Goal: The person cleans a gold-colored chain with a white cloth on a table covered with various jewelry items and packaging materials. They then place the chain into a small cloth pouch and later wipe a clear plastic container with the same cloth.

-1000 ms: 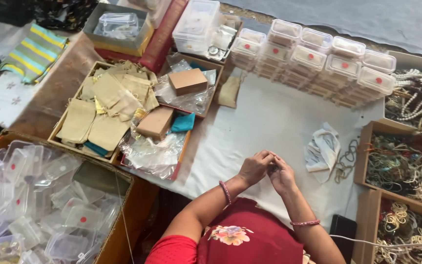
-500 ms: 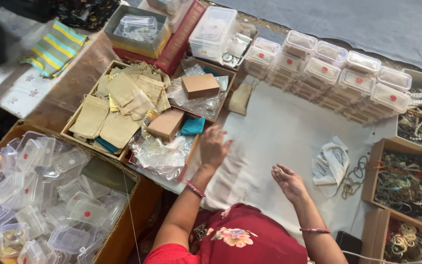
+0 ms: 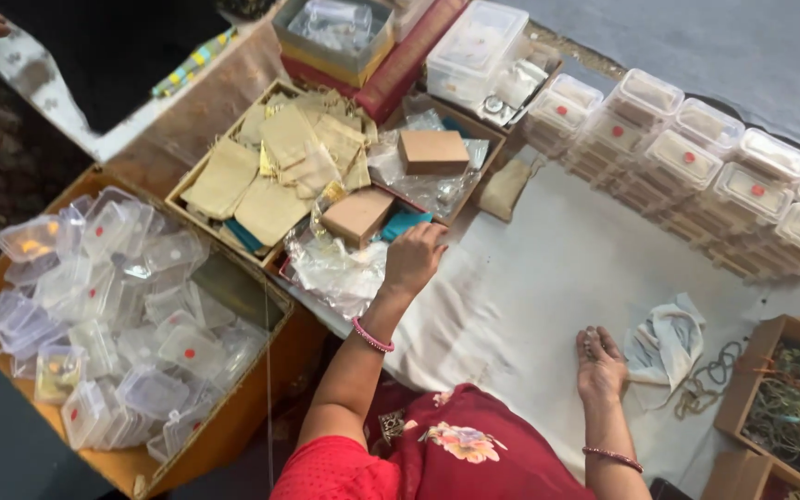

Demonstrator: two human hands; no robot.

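Left hand (image 3: pixel 412 259) extended over the edge of the shallow tray (image 3: pixel 198 176), fingers curled downward onto crinkled clear plastic bags (image 3: pixel 335 268), just beside a flat brown cardboard box (image 3: pixel 357 216) and a teal pouch (image 3: pixel 406 225). Whether anything is pinched under the fingers: cannot tell, the fingertips being hidden by the hand's own back. Right hand (image 3: pixel 600 363) resting on the white cloth (image 3: pixel 530 278), loosely cupped with fingers drawn together around what look like small dark beads; contents too small to confirm. Crumpled pale cloth (image 3: pixel 667 341) and a loop of beaded cord (image 3: pixel 704 384) just beside that hand.

Beige fabric pouches (image 3: pixel 280 167) stacked in the far half of the tray; second brown box (image 3: pixel 432 151) well behind. Carton of small clear lidded cases (image 3: pixel 104 315) to the left, apart from both hands.

Judgement: best to separate a single bag from the crumpled heap by its open edge, lifting clear of the box corner; right hand best kept cupped and level so nothing rolls onto the cloth.
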